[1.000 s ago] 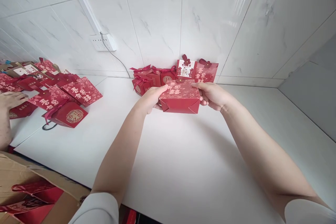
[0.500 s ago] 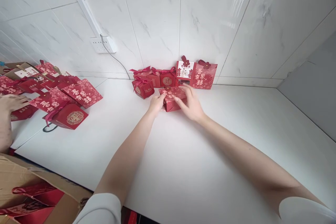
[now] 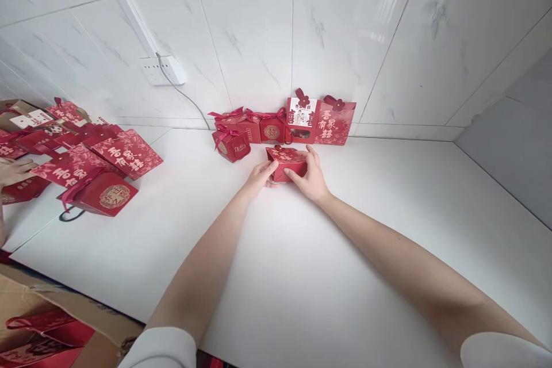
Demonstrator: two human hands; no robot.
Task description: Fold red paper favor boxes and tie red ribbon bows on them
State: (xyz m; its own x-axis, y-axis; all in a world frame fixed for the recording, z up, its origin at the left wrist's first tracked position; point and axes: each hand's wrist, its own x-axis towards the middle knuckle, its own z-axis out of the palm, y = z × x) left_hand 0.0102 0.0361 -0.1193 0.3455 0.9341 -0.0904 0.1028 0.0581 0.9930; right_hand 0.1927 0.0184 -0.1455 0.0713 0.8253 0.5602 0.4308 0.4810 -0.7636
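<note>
A small red patterned gift bag [image 3: 290, 170] rests on the white table, its lower end facing me. My left hand [image 3: 259, 178] grips its left edge, the thumb on the near face. At the right side, my right hand [image 3: 311, 177] holds the bag with the thumb on the near face and the fingers behind. Just behind it stand two flat red bags with flower-topped handles, one with a white picture card [image 3: 302, 114] and one with white lettering [image 3: 335, 124]. Ribboned red boxes [image 3: 272, 130] stand beside them, and a smaller ribboned box [image 3: 233, 146] sits in front.
Several red bags and boxes [image 3: 112, 194] lie piled at the left, where another person's hand [image 3: 15, 171] touches them. An open cardboard carton [image 3: 107, 322] with red bags is at the lower left. A cable runs from the wall socket [image 3: 163, 71] down behind the table.
My right hand has moved from the bag's top to its right side, thumb on the near face. The bag is tilted so that more of its lower end shows. The view has shifted slightly.
</note>
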